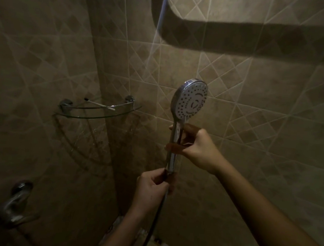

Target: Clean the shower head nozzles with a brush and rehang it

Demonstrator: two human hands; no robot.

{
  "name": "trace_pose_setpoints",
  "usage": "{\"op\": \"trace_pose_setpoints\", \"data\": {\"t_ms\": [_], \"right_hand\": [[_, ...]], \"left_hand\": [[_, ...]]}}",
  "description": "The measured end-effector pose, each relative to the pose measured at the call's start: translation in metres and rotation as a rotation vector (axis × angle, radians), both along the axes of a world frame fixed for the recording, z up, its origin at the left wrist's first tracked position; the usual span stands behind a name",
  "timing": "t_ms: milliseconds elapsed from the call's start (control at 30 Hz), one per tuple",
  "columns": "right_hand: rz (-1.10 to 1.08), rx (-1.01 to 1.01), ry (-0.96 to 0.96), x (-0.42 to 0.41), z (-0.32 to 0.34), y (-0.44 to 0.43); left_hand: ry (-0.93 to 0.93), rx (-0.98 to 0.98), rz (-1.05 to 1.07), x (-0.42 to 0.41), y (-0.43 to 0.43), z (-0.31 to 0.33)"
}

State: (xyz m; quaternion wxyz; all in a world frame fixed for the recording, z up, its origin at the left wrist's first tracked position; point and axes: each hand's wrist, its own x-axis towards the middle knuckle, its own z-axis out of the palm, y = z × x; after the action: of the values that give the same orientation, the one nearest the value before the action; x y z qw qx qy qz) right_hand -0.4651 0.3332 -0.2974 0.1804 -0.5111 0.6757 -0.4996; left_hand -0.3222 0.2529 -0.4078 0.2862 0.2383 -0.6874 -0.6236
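I hold a chrome shower head (190, 100) upright in front of the tiled wall, its white nozzle face turned toward me and slightly right. My right hand (198, 148) is closed around the middle of its handle. My left hand (154, 189) grips the bottom end of the handle, where the dark hose (155, 223) joins and hangs downward. A thin white brush with a dark tip (100, 104) lies on the glass corner shelf (99, 115), well to the left of both hands.
A chrome tap fitting (16, 204) juts from the wall at lower left. Beige tiled walls meet in a corner behind the shelf. A broad dark shadow band crosses the upper wall. Pebble flooring shows at the bottom centre.
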Motion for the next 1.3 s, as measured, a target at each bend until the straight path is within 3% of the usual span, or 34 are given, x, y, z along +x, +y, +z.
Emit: {"op": "trace_pose_setpoints", "data": {"t_ms": [233,500,700,933,1100,1300], "right_hand": [[0.152,0.051,-0.212,-0.002,0.004,0.004],[0.009,0.002,0.064,0.000,-0.003,-0.001],[0.166,-0.023,-0.171,-0.002,0.004,0.004],[0.108,-0.088,-0.034,0.003,0.001,0.001],[0.216,-0.058,-0.171,0.001,0.000,0.004],[0.049,-0.082,-0.020,0.008,-0.011,-0.004]], "left_hand": [[-0.025,0.007,0.026,-0.002,-0.004,-0.002],[-0.031,0.033,0.061,-0.004,0.000,-0.005],[-0.029,0.010,0.051,-0.002,-0.003,-0.002],[-0.058,0.078,0.063,-0.001,-0.002,-0.008],[-0.053,0.044,0.060,0.005,0.002,-0.005],[-0.018,0.010,0.003,0.008,0.004,-0.007]]}}
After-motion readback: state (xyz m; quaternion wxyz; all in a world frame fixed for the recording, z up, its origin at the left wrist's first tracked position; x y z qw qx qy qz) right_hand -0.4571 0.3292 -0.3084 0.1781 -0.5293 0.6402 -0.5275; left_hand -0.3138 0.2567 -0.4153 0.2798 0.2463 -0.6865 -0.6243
